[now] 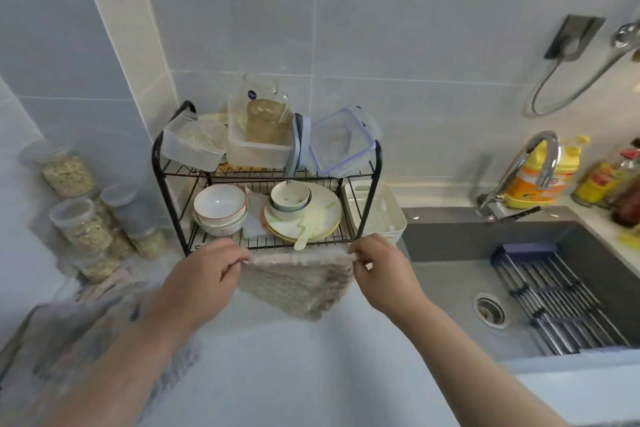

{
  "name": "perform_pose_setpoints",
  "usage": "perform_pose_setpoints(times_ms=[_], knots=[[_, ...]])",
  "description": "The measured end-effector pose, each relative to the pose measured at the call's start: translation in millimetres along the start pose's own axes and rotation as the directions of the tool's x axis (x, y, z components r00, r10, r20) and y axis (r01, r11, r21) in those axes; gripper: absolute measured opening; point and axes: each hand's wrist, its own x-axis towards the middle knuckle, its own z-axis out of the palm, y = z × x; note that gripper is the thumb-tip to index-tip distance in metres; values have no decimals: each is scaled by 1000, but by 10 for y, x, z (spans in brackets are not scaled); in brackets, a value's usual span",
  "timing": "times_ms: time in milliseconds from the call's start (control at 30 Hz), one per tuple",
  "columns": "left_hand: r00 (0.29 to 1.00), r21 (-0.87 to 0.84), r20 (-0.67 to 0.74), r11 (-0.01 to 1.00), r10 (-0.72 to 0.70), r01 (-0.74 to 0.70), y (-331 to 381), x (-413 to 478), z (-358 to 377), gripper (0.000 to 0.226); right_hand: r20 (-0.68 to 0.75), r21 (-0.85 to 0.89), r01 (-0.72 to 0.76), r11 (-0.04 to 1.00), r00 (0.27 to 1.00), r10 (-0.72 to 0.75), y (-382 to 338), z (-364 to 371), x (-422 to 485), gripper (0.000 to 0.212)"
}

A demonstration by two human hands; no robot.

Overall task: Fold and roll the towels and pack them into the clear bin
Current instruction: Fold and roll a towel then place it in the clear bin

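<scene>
Here the left hand (207, 274) and right hand (377, 267) each pinched a top corner of the beige towel (298, 284), hanging above the bench (277, 374); keeping its edge taut and level probably would let it fold squarely.

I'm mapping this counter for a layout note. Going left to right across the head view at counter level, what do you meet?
Grain jars → black dish rack → white bin → grey sink → faucet → yellow bottle → sauce bottles.
</scene>
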Motion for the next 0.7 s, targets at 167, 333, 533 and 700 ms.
perform_pose_setpoints(times_ms=[167, 333, 533, 700], knots=[[975, 54, 179, 991, -131, 123, -279, -881, 721, 24, 228, -10, -5, 1000, 974, 7, 530, 316, -735, 29], [773, 111, 584, 967, -249, 228, -634, -1459, 1227, 32, 551, -60, -153, 986, 819, 161, 834, 721, -1314, 46], [804, 202, 482, 937, -349, 285, -625, -918, 1133, 36, 507, -102, -233, 967, 824, 252, 795, 711, -1064, 51], [851, 194, 384, 932, -359, 306, -911, -95, 1328, 44, 292, -268, -289, 919, 885, 363, 941, 784, -154, 31]])
